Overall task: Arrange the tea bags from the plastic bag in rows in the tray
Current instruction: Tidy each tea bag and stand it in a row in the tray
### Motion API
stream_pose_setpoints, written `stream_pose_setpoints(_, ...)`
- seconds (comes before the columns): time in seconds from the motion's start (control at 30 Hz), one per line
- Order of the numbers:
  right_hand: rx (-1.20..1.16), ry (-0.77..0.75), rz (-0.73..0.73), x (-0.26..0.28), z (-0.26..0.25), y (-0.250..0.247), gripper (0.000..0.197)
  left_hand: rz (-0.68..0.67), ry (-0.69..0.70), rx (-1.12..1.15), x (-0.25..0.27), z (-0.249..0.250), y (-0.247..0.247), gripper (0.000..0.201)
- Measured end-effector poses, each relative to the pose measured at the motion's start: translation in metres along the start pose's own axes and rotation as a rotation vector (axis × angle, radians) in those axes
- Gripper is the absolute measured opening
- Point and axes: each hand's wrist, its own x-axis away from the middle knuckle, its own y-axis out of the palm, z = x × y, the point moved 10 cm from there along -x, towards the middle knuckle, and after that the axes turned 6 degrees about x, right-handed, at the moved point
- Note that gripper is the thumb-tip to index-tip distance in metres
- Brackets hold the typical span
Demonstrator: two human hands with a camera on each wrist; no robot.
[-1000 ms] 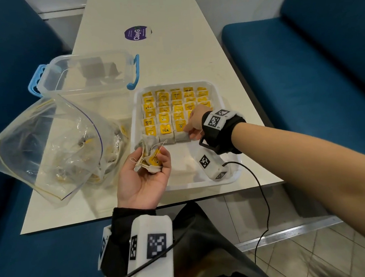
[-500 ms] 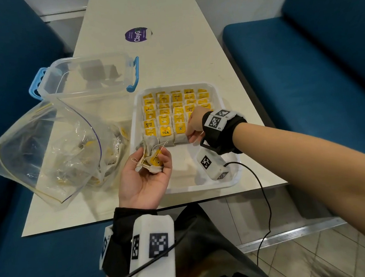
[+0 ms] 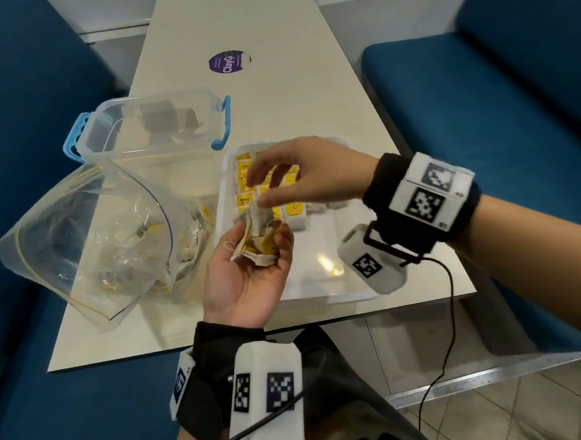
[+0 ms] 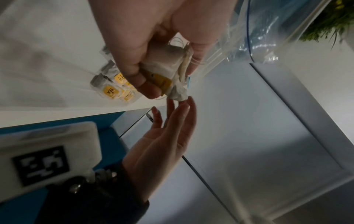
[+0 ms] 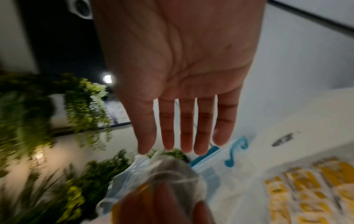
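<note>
Tea bags [image 3: 256, 246] bunched in cupped left hand [image 3: 248, 277], fingers curled round them, just over tray [image 3: 325, 296] near edge; long axis impossible to tell in that crumple, one paper end poking up toward right hand [image 3: 300, 178]. Right hand above, fingers straight and spread, holding nothing, tips nearly at that end. Best to pinch only that single bag, lift slowly so strings pull free, then lay tag-up beside filled rows [image 3: 245, 181]; bag [image 3: 87, 241] still part full.

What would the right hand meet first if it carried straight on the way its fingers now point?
Most likely the bunch of tea bags held in the left hand: the right hand is open, fingertips almost at the topmost bag. Depth is uncertain.
</note>
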Motion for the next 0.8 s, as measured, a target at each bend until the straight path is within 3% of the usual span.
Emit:
stream_pose_setpoints(0.13,0.105,-0.086,-0.034,0.017,-0.012,0.01,0.03,-0.047,-0.053,-0.061,0.002,-0.012,0.009,0.028)
stream_pose_setpoints(0.37,0.107,-0.092,0.095,0.028,-0.004,0.005,0.028,-0.064,-0.083,-0.081,0.001,-0.02,0.008,0.036)
stream_pose_setpoints(0.47,0.099,-0.14,0.009,0.035,-0.01,0.013,0.028,-0.069,-0.069,-0.068,-0.001,-0.019,0.006,0.048)
stream_pose_setpoints(0.57,0.168,-0.141,-0.053,0.038,-0.009,0.022,0.025,-0.084,-0.065,-0.085,-0.001,-0.019,0.007,0.042)
stream_pose_setpoints(0.8,0.081,-0.183,0.006,0.041,-0.009,0.019,0.012,-0.071,-0.107,-0.07,0.001,-0.023,0.007,0.033)
